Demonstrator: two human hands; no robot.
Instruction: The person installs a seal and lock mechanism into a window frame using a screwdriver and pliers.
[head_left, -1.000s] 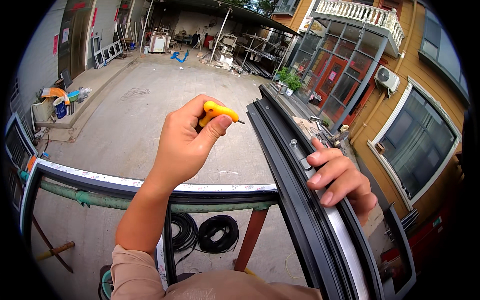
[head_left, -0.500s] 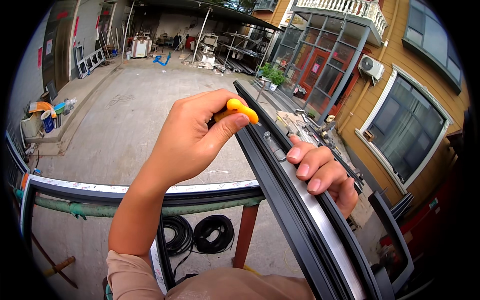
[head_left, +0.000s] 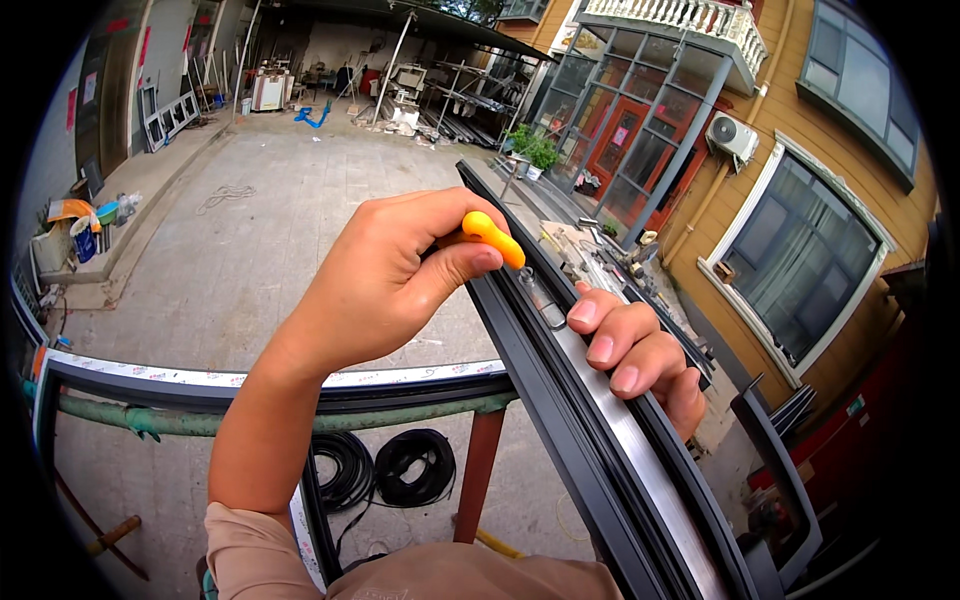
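My left hand (head_left: pixel 385 270) pinches a small tool with a rounded yellow-orange handle (head_left: pixel 492 238) between thumb and fingers; its working end is hidden. The handle's near end is close above a small bright metal fitting (head_left: pixel 541 300) in the channel of a dark grey frame profile (head_left: pixel 560 385). I cannot tell whether they touch. Slanting from upper middle to lower right, the profile has a silvery strip (head_left: pixel 640 450) along its channel. My right hand (head_left: pixel 630 345) curls its fingers over the profile's right edge, beside the fitting. Its thumb and palm are hidden behind the profile.
A second dark frame bar with white printed film (head_left: pixel 400 376) lies across a green pipe stand (head_left: pixel 240 425) with a reddish-brown leg (head_left: pixel 480 470). Two black coils (head_left: pixel 415 468) lie below. More profiles stretch along the right, by the house wall.
My left hand has tipped the yellow-orange handle downward and to the right, bringing it closer to the fitting. My right hand keeps its hold; the whole view has shifted slightly.
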